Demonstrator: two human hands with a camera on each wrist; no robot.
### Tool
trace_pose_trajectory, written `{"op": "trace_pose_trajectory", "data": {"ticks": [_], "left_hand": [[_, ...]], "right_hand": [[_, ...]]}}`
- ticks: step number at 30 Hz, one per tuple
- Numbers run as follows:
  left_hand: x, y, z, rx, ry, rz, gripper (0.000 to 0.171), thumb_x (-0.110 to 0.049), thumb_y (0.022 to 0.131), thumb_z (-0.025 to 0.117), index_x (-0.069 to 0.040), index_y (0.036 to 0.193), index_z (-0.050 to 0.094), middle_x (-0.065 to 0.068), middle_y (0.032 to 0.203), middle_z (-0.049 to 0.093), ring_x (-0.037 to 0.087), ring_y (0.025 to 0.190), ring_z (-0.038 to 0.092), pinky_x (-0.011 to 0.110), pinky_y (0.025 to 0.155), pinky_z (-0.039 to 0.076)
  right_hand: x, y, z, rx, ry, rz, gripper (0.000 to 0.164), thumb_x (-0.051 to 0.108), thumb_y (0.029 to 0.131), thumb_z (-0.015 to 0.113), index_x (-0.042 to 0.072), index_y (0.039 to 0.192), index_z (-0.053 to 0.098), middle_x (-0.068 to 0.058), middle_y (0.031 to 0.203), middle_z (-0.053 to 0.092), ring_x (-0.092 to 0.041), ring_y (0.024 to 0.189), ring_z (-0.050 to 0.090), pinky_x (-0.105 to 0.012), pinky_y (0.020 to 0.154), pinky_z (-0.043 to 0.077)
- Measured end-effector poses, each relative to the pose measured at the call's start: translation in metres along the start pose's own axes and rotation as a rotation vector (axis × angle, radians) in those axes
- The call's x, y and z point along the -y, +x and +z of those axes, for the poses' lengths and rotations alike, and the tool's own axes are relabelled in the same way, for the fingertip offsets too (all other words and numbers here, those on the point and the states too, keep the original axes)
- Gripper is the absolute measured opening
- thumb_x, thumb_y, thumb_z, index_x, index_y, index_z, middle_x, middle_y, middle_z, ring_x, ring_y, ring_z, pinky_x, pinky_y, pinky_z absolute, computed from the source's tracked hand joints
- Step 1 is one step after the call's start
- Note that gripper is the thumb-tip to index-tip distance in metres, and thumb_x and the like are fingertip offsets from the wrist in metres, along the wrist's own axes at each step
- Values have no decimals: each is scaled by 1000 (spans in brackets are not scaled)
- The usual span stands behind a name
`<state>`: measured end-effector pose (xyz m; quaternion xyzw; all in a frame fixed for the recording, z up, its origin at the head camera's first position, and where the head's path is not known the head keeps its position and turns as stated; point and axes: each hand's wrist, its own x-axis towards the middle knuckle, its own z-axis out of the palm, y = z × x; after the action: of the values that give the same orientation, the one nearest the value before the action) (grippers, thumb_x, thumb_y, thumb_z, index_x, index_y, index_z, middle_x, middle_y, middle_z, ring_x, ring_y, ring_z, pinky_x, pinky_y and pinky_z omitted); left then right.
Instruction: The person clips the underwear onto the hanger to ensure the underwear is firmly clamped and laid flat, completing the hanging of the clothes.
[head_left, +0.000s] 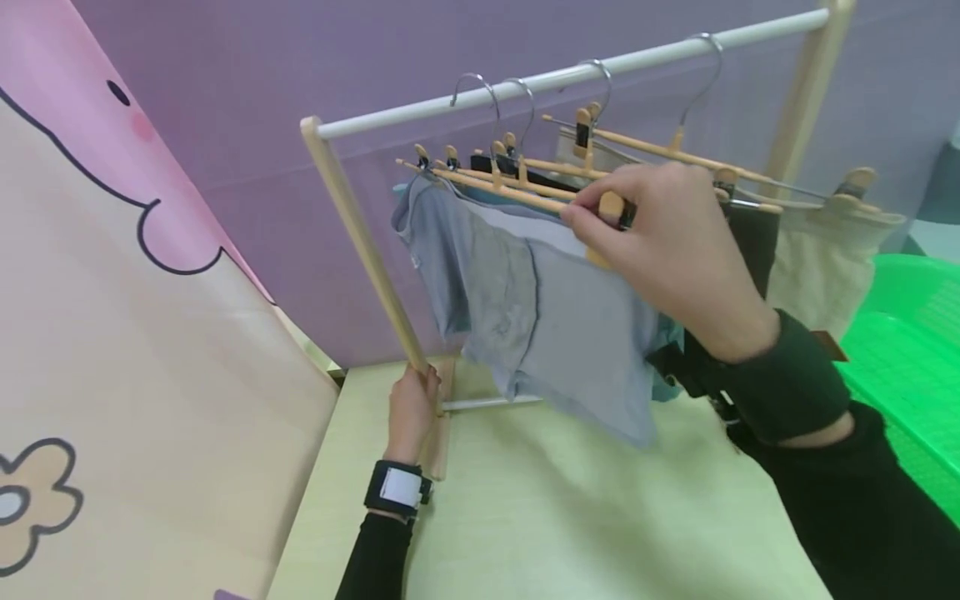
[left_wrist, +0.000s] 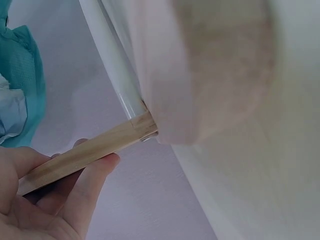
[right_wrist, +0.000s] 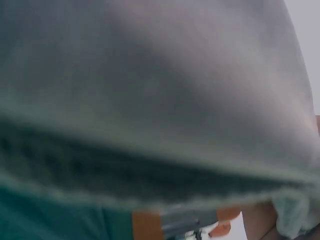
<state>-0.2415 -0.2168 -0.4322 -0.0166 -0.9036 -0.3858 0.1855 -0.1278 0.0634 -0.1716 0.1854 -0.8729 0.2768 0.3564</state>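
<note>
A small clothes rack with wooden posts and a white rail [head_left: 555,81] stands on the table. My left hand [head_left: 411,408] grips the lower part of its left wooden post [head_left: 363,242]; the left wrist view shows fingers and thumb around that wood. At the front hanger [head_left: 517,196], my right hand [head_left: 675,242] pinches a wooden clip [head_left: 611,208] at its right end. From this hanger hangs a grey-blue garment [head_left: 585,308], its left side held by another clip [head_left: 422,157]. Blurred grey cloth [right_wrist: 150,75] fills most of the right wrist view.
Behind the front garment hang more clip hangers with dark, teal and beige clothes [head_left: 817,258]. A green plastic basket [head_left: 907,333] stands at the right. A printed cartoon panel [head_left: 165,375] rises at the left, and a purple backdrop [head_left: 247,83] lies behind the rack.
</note>
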Motion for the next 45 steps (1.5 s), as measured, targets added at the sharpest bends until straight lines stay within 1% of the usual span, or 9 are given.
{"op": "trace_pose_trajectory", "data": {"ticks": [11,18,23,25,28,32,38,41,45], "left_hand": [[0,-3,1,15,-3,-24,21,-18,103,54,1,109,62,19,89,71,22,60,60,29,47,47],[0,-4,4,24,-3,-27,21,-19,103,54,0,108,62,17,82,68,18,55,54,27,45,45],[-3,-1,8,22,-9,4,21,-18,103,54,1,109,62,18,86,70,19,56,57,28,45,45],[-4,0,9,23,-6,7,20,-18,103,54,1,108,62,17,87,70,19,57,57,29,45,45],[-5,2,10,25,0,9,20,-18,103,53,0,106,61,16,82,68,19,56,56,29,45,44],[-7,4,11,18,-3,15,21,-21,104,53,-1,105,60,13,75,63,20,55,54,30,46,43],[-7,8,10,-1,-5,28,24,-23,102,56,0,111,59,15,83,65,25,65,60,36,54,49],[-10,3,0,27,8,-19,38,-30,103,55,1,123,53,19,99,66,31,79,65,43,64,54],[-16,-21,-24,73,116,-106,62,-41,101,54,5,138,37,27,122,60,40,89,67,48,68,55]], "right_hand": [[9,32,24,3,-28,-15,29,16,99,59,-1,81,74,-9,53,49,-26,49,38,-33,75,32],[3,37,34,107,-63,33,25,15,98,57,2,83,73,-5,53,41,-21,47,35,-31,57,25],[-1,29,29,119,-72,46,19,18,99,58,4,103,71,-10,75,56,-25,58,42,-34,59,29],[-2,24,25,100,-93,33,21,19,99,60,3,110,68,-13,92,60,-28,70,47,-37,64,34],[-3,14,20,64,-114,-13,32,18,97,64,1,124,63,-16,117,58,-31,101,52,-42,85,44],[-6,-5,12,-6,-146,-109,47,13,94,67,-2,137,54,-19,136,50,-36,128,40,-47,106,38],[-8,-42,8,-137,-189,-241,57,6,89,71,-9,138,47,-27,136,44,-43,127,33,-52,107,29],[-12,-64,11,-148,-156,-273,59,4,84,74,-10,135,48,-28,134,45,-46,124,35,-55,104,29],[-23,-102,21,-108,-119,-291,48,28,99,58,-8,131,52,-26,129,49,-45,118,40,-52,99,32]]}}
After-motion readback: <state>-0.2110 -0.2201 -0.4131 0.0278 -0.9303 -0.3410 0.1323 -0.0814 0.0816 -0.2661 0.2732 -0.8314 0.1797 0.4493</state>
